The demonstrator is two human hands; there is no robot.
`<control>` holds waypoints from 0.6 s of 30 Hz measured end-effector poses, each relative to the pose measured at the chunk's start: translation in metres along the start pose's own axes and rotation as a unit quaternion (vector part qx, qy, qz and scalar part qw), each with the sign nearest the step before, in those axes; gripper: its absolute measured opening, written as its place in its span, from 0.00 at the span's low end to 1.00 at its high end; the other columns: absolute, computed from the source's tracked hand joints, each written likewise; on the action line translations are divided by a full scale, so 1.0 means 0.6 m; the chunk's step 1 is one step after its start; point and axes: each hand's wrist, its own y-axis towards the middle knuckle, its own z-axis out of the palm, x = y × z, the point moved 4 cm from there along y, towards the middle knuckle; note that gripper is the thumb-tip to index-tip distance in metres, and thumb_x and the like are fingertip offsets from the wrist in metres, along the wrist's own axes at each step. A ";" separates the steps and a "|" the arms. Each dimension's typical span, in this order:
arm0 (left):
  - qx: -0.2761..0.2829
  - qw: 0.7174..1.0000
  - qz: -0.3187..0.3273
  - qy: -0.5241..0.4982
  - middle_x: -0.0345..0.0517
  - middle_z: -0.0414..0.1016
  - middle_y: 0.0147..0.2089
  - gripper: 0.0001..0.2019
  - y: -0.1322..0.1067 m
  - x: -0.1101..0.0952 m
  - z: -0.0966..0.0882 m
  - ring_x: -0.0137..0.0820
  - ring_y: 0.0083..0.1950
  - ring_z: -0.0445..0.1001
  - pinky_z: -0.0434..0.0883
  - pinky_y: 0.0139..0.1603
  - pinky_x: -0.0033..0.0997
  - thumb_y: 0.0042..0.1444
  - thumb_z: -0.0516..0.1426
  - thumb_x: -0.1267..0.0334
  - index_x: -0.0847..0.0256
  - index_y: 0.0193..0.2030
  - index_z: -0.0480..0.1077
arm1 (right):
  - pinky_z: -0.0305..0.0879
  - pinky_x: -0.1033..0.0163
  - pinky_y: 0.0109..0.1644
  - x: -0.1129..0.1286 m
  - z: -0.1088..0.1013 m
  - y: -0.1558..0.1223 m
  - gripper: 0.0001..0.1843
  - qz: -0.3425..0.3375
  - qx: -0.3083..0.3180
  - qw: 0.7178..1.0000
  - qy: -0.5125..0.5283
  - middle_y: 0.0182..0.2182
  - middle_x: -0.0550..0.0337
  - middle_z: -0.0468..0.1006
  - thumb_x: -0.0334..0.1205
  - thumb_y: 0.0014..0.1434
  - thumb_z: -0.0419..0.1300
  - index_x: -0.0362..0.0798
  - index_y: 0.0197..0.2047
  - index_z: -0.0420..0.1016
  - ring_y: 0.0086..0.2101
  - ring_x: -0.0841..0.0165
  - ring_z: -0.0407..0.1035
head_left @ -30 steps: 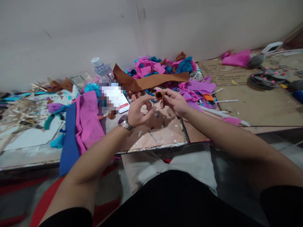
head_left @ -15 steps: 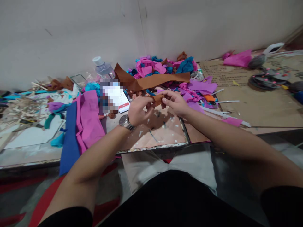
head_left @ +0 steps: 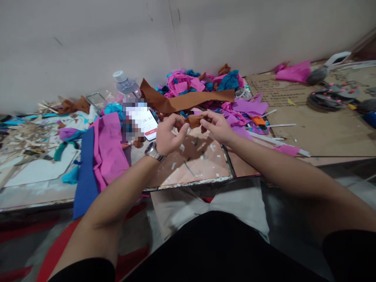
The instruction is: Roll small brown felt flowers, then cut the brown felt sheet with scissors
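A small piece of brown crepe paper hangs over the table between my two hands. My right hand pinches its right end between thumb and fingers. At the left end, my left hand, with a metal watch on its wrist, has thumb and fingers parted; whether a fingertip still touches the paper is hard to see. Behind both hands lies a long brown crepe strip. A lit phone, partly blurred out, rests just left of my left hand.
Crumpled pink and blue crepe paper is heaped by the wall. A capped plastic bottle stands left of it. Pink and blue sheets overhang the front edge. Pliers and wood slivers lie left, an orange-handled tool right.
My left hand has loosened its pinch on the brown piece, thumb and fingers parting and moving slightly left. My right hand keeps its hold, and more of the piece shows.
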 end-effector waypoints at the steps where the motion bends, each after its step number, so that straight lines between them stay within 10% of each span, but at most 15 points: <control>1: 0.019 1.000 -0.019 -0.005 0.41 0.76 0.31 0.11 0.001 0.005 0.004 0.32 0.31 0.71 0.68 0.38 0.35 0.67 0.61 0.53 0.57 0.38 0.73 | 0.73 0.62 0.36 0.003 0.001 -0.001 0.27 -0.011 0.002 1.000 -0.015 0.41 0.58 0.80 0.64 0.66 0.67 0.50 0.53 0.77 0.30 0.71 0.71; 8: 0.097 0.992 -0.081 0.004 0.39 0.73 0.25 0.10 -0.007 0.027 0.022 0.30 0.28 0.68 0.64 0.36 0.35 0.60 0.62 0.59 0.58 0.28 0.75 | 0.72 0.55 0.46 0.024 0.007 -0.015 0.20 -0.092 0.030 0.979 -0.181 0.48 0.50 0.84 0.53 0.72 0.61 0.48 0.57 0.79 0.43 0.60 0.75; 18: 0.069 0.992 -0.101 0.028 0.39 0.70 0.22 0.13 0.003 0.030 0.011 0.32 0.27 0.66 0.64 0.37 0.37 0.61 0.58 0.60 0.57 0.26 0.72 | 0.69 0.56 0.43 0.020 -0.003 -0.008 0.17 -0.085 -0.021 0.976 -0.199 0.42 0.52 0.84 0.49 0.72 0.61 0.46 0.54 0.79 0.35 0.63 0.73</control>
